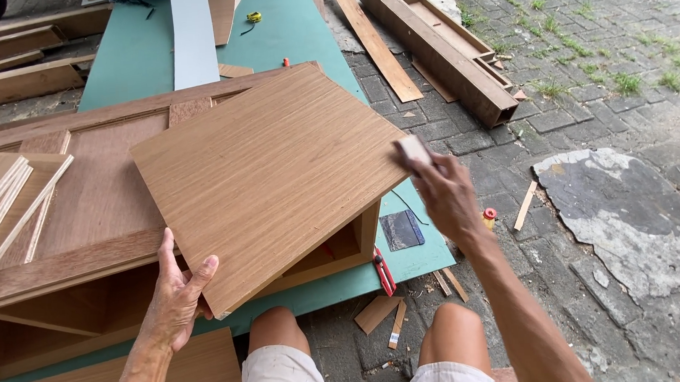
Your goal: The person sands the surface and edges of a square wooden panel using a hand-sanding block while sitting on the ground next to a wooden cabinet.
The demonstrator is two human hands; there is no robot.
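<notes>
Plywood panel (267,179), brown and rectangular, is held tilted over a wooden frame (89,217) that lies on a green board (287,33); its near left edge is gripped by the left hand (178,293), thumb on top and fingers curled beneath. A small pale sanding block (415,149) is pinched in the closed right hand (443,194) and pressed against the panel's right corner. Red-handled pliers (384,271) and a dark sandpaper sheet (400,230) are seen on the green board just below the panel, beside the grey paving (580,89).
</notes>
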